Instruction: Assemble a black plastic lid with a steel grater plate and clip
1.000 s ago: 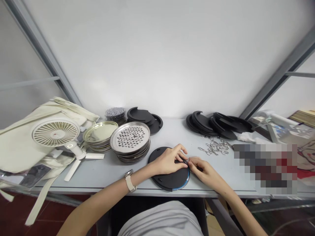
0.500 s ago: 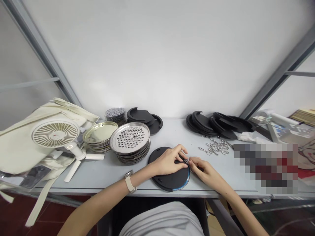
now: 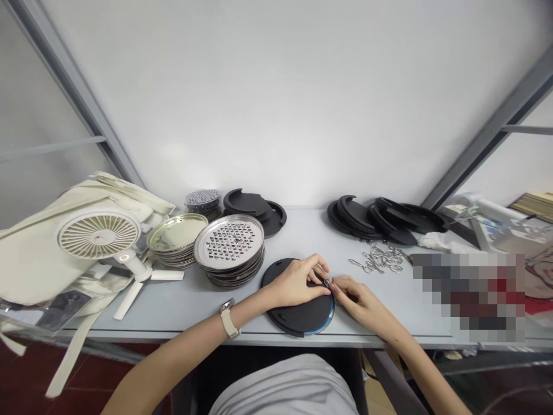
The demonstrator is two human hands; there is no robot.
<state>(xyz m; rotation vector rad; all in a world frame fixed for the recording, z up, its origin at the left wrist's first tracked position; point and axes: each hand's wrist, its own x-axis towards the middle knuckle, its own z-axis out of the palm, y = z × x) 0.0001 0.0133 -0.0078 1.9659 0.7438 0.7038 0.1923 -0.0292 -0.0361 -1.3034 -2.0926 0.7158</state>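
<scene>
A round black case (image 3: 298, 314) lies flat near the table's front edge, with a strip of blue and silver showing along its right rim. My left hand (image 3: 298, 282) rests on top and holds it down, thumb and fingers bent toward the right rim. At that rim, my right hand (image 3: 356, 300) pinches a small metal clip (image 3: 327, 283) between thumb and fingertips. The clip touches or nearly touches my left fingertips; its lower part is hidden. Behind my right hand lies a loose pile of similar metal clips (image 3: 380, 258).
Left of the case stand a stack of perforated metal grater discs (image 3: 231, 245) and a stack of plain metal discs (image 3: 177, 233). Black cases (image 3: 246, 204) lie by the wall, more black cases (image 3: 354, 216) farther right. A white fan (image 3: 99, 236) and cream bag (image 3: 30, 253) occupy the left end.
Both hands stay almost in place on the case. The metal clip between the fingertips has turned slightly; the whole view has shifted very little.
</scene>
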